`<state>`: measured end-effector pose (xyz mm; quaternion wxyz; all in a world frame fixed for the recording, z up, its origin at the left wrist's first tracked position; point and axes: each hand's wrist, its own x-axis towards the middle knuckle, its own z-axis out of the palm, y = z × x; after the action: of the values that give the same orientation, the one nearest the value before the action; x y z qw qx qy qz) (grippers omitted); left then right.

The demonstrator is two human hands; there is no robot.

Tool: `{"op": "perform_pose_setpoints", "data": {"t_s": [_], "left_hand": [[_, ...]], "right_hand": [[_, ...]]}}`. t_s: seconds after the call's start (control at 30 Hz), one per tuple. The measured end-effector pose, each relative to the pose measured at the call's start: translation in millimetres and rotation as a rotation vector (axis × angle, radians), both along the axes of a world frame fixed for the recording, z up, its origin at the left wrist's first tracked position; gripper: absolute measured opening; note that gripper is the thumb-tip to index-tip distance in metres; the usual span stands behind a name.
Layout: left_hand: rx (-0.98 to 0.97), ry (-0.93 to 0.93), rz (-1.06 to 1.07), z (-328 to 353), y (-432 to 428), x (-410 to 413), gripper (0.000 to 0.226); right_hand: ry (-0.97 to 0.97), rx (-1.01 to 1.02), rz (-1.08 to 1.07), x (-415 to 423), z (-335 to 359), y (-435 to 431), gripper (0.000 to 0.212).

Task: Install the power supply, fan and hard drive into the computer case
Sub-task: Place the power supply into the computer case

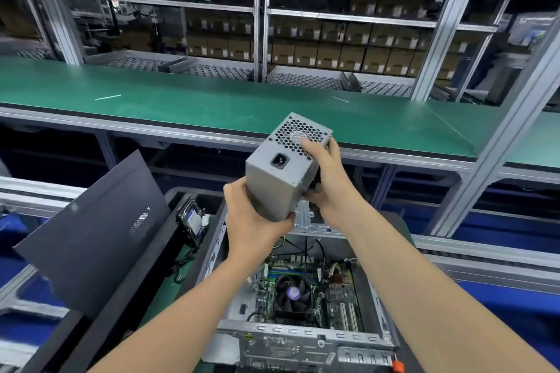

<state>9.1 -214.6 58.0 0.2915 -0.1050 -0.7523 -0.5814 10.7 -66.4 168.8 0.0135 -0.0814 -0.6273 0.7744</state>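
Both hands hold the power supply (pixel 283 166) in the air, above the far end of the open computer case (pixel 306 333), which lies on its side directly below the fingers. The left hand (pixel 254 221) cups the lower near corner from beneath, its fingers (pixel 289 217) curled under the bottom edge. The right hand (pixel 325 179) clasps the far right side, its fingers (pixel 309 145) laid over the honeycomb fan grille. Both sets of fingers are closed firmly on the grey box.

The box's long axis runs tilted, from the left hand low and near up to the grille end high and far. The face with the mains socket (pixel 278 159) looks toward the wearer and slightly left. The bare metal bay at the case's far end sits just under and behind the left hand's fingers, so the move probably calls for lowering and levelling the box, with the socket face turned to an outer wall. Which wall has the cut-out I cannot tell.

The hard drive (pixel 191 218) lies left of the fingers, beside the case, just beyond the leaning side panel (pixel 94 236).
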Motion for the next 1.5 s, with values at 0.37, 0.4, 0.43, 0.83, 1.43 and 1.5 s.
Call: {"op": "perform_pose_setpoints", "data": {"t_s": [0.37,0.4,0.43,0.83,1.43,1.5], "left_hand": [[-0.128,-0.016,-0.043,-5,-31,12,0.089],[-0.153,-0.025,-0.082,-3,-38,12,0.09],[-0.166,-0.055,-0.157,1,-46,11,0.089],[0.009,-0.66,-0.9,63,-81,-15,0.132],[-0.373,-0.479,-1.012,46,-85,0,0.127],[-0.398,-0.472,-1.009,43,-88,3,0.128]], "right_hand": [[-0.222,-0.222,0.07,-1,-36,-9,0.071],[-0.216,-0.236,0.087,-2,-38,-6,0.067],[-0.197,-0.231,0.092,-4,-41,-3,0.068],[0.253,0.085,0.265,9,-66,-4,0.065],[-0.575,-0.192,0.632,-13,-102,-7,0.048],[-0.653,-0.212,0.569,-17,-104,-9,0.032]]}}
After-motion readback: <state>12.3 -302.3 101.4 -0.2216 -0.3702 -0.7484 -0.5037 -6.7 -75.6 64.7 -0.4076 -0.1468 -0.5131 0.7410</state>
